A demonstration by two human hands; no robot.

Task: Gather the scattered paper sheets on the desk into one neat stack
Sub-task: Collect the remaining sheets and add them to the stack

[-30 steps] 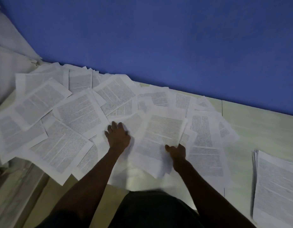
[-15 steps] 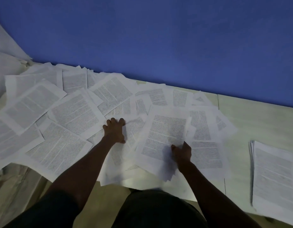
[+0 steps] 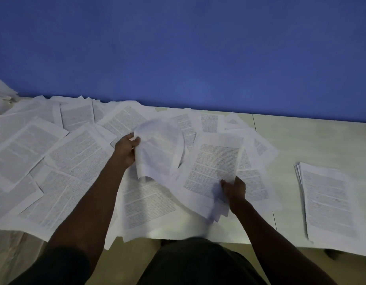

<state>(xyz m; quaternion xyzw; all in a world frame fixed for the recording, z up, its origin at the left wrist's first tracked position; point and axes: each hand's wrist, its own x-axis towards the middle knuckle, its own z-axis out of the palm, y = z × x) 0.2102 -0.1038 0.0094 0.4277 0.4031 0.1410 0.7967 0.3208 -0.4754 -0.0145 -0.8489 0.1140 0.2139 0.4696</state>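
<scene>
**Mia:** What is the left hand [image 3: 126,150] doing?

**Ben:** Its thumb and fingers pinch the edge of a sheet [image 3: 159,149]. That sheet is up off the desk [image 3: 313,140] and it curls over. It looks blurry, so I can't tell if it is one sheet or two.

**Mia:** And the right hand [image 3: 234,187]?

**Ben:** It grips the near corner of some pages [image 3: 215,167]. The thumb is on top and the fingers are tucked under. The top page has lines of print on it. The pages tilt up a bit at the hand's end and rest on other paper at the far end.

**Mia:** Where is all the other paper?

**Ben:** Loose sheets [image 3: 75,157] lie all over the left and middle of the desk. They lie on top of each other and point every which way. Some hang over the near edge. Some touch the blue wall [image 3: 178,48] at the back.

**Mia:** Is there a tidy pile?

**Ben:** Yes. A stack [image 3: 330,200] sits on the right side of the desk, well apart from both hands. Bare desk lies between it and the mess. Its edges fan out a little on the left side.

**Mia:** Are the two hands close?

**Ben:** No, they are apart. The left one is farther from the person, and the right one is nearer.
</scene>
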